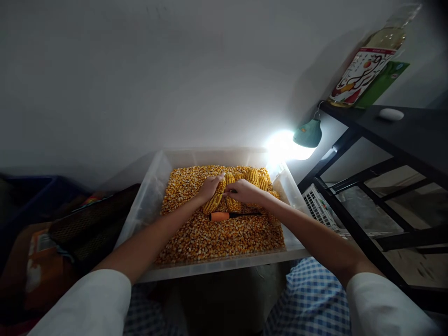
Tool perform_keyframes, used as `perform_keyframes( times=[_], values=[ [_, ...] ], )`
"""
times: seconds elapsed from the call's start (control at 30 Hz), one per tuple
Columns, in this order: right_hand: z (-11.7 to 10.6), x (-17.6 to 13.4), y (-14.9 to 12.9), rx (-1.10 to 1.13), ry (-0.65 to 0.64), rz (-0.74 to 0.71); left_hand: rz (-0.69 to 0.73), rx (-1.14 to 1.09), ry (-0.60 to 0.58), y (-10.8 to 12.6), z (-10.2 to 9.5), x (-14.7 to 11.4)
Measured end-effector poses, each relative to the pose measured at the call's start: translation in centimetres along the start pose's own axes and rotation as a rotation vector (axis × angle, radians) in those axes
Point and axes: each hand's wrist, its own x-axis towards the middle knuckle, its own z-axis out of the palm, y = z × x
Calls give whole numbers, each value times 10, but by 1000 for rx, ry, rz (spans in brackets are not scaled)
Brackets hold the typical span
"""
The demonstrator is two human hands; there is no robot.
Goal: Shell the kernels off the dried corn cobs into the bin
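Wrapped round a yellow corn cob [214, 201], my left hand [209, 187] is closed above the loose kernels. My right hand [245, 191] is closed too, its fingertips bent over a corn cob [233, 204] right beside the first. Its fingers hide part of that cob. More corn cobs [252, 176] lie behind and to the right of my right hand. Just in front of both hands, a tool with an orange handle [219, 216] and a thin dark shaft lies on the loose corn kernels [217, 238].
A translucent plastic bin [140, 224] holds the corn against a pale wall. A lit lamp [308, 134] hangs from a black shelf [395, 133] on the right, which carries a bottle [367, 70]. Left are a dark mesh bag [94, 224] and a blue crate [31, 196].
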Motion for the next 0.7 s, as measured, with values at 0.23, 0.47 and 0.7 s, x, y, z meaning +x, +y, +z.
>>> perform_keyframes(
  times=[0.23, 0.47, 0.7],
  values=[
    [3, -1, -7, -206, 30, 16, -114, -109, 108, -7, -3, 5],
    [9, 1, -8, -280, 21, 54, -126, -105, 147, -4, -4, 4],
    [20, -2, -7, -231, 66, 25, -82, 31, 125, -6, -1, 4]
  ],
)
